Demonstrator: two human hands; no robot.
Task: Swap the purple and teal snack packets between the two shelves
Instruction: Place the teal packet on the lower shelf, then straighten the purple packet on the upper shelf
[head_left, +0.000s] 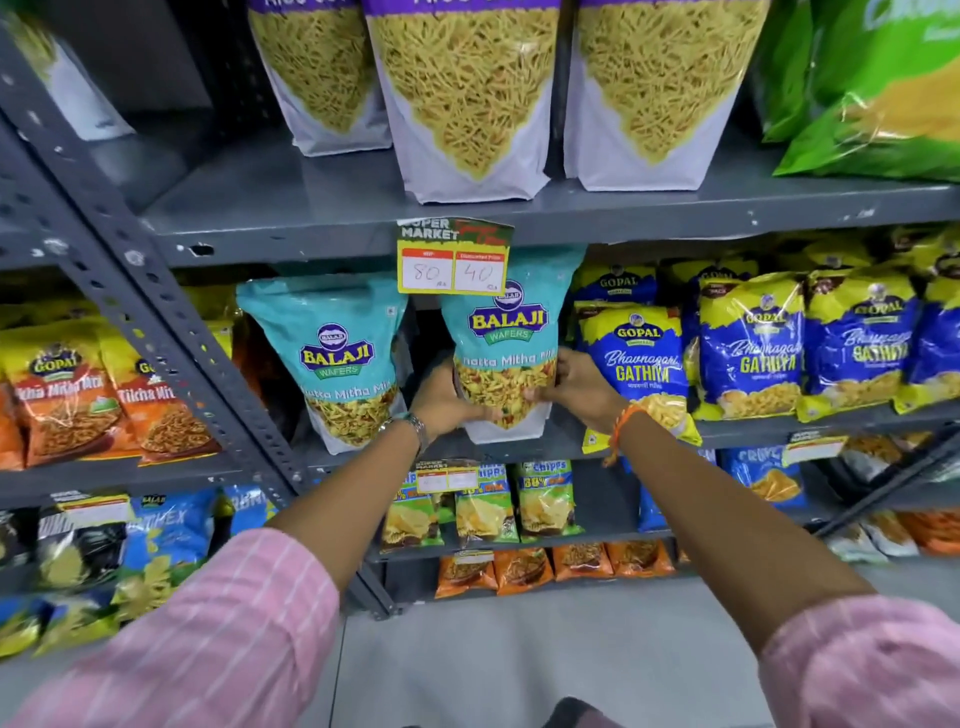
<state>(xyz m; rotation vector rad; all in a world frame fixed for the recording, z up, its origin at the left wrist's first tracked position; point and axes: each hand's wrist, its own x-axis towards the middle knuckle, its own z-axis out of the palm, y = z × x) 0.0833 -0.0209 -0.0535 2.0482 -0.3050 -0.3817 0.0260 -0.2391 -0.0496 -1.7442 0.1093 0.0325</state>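
Observation:
Three purple-topped snack packets stand on the upper shelf (311, 208); the middle one (470, 104) is nearest. Below, on the middle shelf (561, 441), stand two teal Balaji packets. My left hand (447, 400) and my right hand (576, 384) grip the right teal packet (506, 332) by its lower sides, its base on or just above the shelf. The left teal packet (332, 358) stands upright, untouched, a little apart.
A yellow price tag (454, 257) hangs from the upper shelf edge over the held packet's top. Blue Gopal packets (636, 358) crowd the right side. A slanted grey upright (156, 322) is on the left. Green bags (878, 88) sit at the upper right.

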